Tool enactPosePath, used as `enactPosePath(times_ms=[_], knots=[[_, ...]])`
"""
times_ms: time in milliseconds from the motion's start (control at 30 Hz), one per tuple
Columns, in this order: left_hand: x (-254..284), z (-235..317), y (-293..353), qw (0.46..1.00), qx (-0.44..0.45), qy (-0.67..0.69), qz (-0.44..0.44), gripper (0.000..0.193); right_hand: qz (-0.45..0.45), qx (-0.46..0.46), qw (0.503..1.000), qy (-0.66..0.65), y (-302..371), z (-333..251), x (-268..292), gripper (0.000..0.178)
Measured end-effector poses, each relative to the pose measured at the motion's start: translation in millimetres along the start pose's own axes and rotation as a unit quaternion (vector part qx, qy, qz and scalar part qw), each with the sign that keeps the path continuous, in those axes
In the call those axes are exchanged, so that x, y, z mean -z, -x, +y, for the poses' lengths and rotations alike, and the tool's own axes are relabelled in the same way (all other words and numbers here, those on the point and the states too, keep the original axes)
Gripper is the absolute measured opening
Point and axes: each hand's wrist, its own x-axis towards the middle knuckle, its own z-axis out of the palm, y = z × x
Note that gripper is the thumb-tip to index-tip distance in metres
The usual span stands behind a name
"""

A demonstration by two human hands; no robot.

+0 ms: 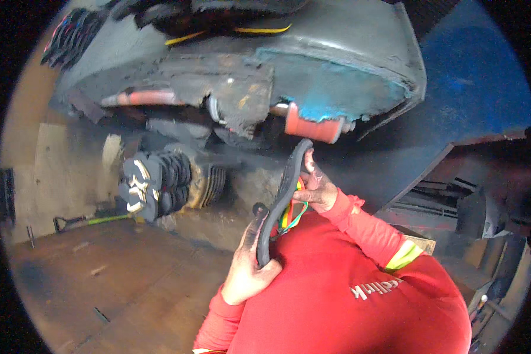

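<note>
Left hand (250, 266), right hand (319, 189), shared grip holding one sandal (281, 203), one red roller (312, 125) nearby

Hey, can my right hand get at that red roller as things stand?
Probably not freely: the red roller looks close ahead, but the right hand is holding the sandal, whose tip seems nearer the roller than the fingers.

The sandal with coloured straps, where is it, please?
The sandal is slightly right of centre in the head view, held by the left hand and right hand, below the red roller.
</note>
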Motion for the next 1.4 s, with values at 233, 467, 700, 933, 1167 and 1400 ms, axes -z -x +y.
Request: enactPosePath(times_ms=[233,467,700,933,1167,1400], knots=[[67.8,7.9,-18.1,0.922,-0.007,-0.220,-0.318,0.081,0.044,-0.058,0.997,-0.029,6.8,21.8,-18.5,0.091],[36.2,33.4,-69.6,0.833,-0.158,-0.278,-0.451,0.068,0.094,0.013,0.994,-0.058,30.8,56.8,-4.3,0.079],[-1.7,69.1,-90.8,0.783,-0.260,-0.282,-0.490,0.056,0.204,0.063,0.977,-0.029,54.3,59.6,-5.0,0.081],[-12.8,98.9,-66.2,0.766,-0.317,-0.242,-0.504,0.043,0.217,0.159,0.963,0.024,58.9,56.1,1.6,0.078],[-46.6,121.3,-80.1,0.752,-0.341,-0.254,-0.504,0.031,0.210,0.156,0.965,0.005,56.5,36.3,6.3,0.086],[-70.7,127.9,-100.4,0.744,-0.376,-0.245,-0.495,0.020,0.215,0.145,0.966,-0.012,49.9,34.1,19.8,0.098]])
